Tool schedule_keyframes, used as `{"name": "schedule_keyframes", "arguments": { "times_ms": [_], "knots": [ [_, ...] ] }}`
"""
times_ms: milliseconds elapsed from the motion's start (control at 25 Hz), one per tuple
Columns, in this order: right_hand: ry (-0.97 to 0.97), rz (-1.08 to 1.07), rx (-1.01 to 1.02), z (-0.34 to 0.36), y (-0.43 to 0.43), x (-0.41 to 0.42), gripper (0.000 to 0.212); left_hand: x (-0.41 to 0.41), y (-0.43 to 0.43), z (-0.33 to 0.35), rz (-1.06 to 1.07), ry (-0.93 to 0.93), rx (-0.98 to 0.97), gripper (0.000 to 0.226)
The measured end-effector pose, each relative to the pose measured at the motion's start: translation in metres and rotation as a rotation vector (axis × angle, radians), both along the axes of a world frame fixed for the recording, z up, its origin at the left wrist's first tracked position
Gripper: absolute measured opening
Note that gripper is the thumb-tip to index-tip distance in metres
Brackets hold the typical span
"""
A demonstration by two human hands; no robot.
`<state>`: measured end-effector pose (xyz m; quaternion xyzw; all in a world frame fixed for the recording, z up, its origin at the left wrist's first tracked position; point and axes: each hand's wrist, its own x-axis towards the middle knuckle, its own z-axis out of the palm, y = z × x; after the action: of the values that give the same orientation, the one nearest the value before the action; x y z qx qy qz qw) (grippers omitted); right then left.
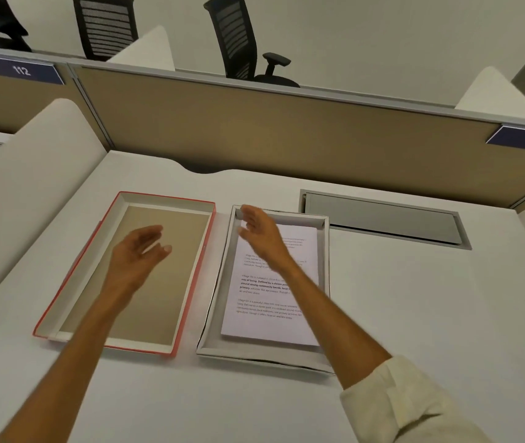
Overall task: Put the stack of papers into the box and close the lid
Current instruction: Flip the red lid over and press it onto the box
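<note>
A shallow white box lies on the desk right of centre with the stack of printed papers flat inside it. To its left the red-edged lid lies upside down, its brown inside facing up. My left hand hovers over the lid, fingers apart, holding nothing. My right hand reaches across the box's far left corner above the papers, fingers spread and empty. Both hands are motion-blurred.
The white desk has a grey cable hatch behind and right of the box. A tan partition closes the back, a white divider the left. Office chairs stand beyond the partition.
</note>
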<state>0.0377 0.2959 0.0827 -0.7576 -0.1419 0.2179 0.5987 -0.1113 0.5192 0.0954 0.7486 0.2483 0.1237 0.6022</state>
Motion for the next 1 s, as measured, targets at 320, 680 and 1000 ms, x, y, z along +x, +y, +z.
{"name": "schedule_keyframes", "arguments": {
  "times_ms": [320,680,1000],
  "knots": [
    [0.220,0.001,-0.055,-0.044,0.063,-0.082,0.078,-0.034,0.086,-0.050,0.156,0.088,0.208,0.053],
    [0.198,0.019,-0.196,-0.062,0.095,-0.123,0.073,-0.056,0.132,-0.077,0.318,0.385,0.481,0.069],
    [0.152,0.051,-0.254,-0.070,0.092,-0.124,0.058,-0.070,0.137,-0.082,0.374,0.483,0.527,0.036]
  ]
}}
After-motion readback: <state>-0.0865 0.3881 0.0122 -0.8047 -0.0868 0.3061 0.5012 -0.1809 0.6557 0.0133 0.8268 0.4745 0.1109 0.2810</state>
